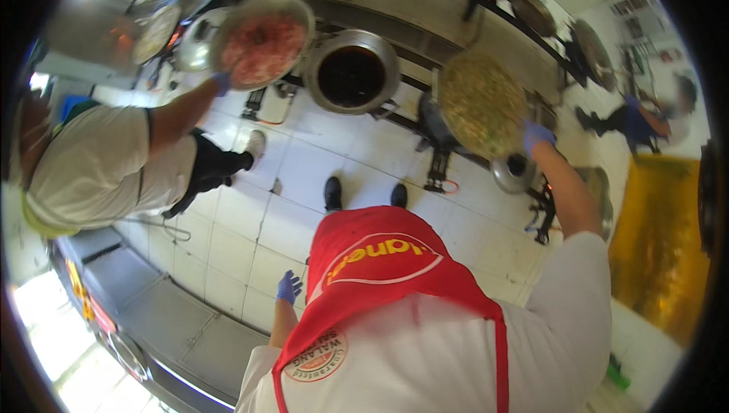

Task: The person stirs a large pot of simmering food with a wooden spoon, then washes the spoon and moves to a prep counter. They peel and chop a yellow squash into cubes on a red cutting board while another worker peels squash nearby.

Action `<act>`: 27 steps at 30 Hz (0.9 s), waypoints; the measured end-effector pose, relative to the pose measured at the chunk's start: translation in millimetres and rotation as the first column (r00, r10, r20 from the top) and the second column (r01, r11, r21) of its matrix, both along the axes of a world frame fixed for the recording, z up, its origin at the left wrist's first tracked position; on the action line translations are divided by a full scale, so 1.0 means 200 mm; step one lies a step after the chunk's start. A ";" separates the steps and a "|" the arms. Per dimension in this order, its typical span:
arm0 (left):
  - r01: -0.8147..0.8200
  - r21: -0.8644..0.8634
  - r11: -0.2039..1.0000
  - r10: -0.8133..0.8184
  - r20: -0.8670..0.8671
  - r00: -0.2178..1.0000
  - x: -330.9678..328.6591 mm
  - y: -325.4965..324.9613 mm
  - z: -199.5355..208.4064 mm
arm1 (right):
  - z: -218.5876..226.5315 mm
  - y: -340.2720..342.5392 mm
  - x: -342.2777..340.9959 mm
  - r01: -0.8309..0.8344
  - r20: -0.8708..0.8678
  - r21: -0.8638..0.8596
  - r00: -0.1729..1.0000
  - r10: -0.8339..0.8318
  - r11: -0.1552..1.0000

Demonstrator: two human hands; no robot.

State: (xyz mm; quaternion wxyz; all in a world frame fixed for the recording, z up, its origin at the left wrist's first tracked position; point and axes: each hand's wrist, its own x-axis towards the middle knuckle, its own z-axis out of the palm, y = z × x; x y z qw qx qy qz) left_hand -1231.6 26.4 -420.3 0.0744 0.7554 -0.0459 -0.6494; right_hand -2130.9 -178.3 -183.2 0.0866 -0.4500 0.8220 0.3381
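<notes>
My right hand [539, 136], in a blue glove, is stretched out to the near right rim of a wide pan [434, 113]. Chopped, greenish-brown food [483, 101] fills this pan. The fingers look closed there, but I cannot make out what is in them. Low at my left side hangs my left hand [289, 287], also gloved in blue, its fingers apart and nothing held. Ahead, left of the pan, a metal pot [317, 92] holds dark liquid [351, 75].
A co-worker [99, 158] stands at left, a gloved hand [221, 83] at the rim of a pan [307, 22] of red meat. Right of me are a small pot [501, 177] and a yellow sheet [657, 253]. Another person [645, 120] sits far right. A metal counter [159, 303] runs behind left.
</notes>
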 end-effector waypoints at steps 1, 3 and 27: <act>0.003 0.024 1.000 -0.003 -0.006 1.000 -0.01 0.01 0.02 | -0.03 0.02 -0.02 0.001 0.012 -0.004 1.000 -0.001 1.000; -0.032 0.028 0.999 0.032 -0.012 0.999 0.00 0.03 -0.03 | -0.04 0.05 -0.04 -0.002 0.031 -0.005 1.000 0.002 1.000; 0.198 -0.178 0.964 -0.170 0.161 0.972 0.00 -0.42 -0.28 | 0.16 0.11 0.94 -0.228 0.000 0.347 0.970 0.243 0.910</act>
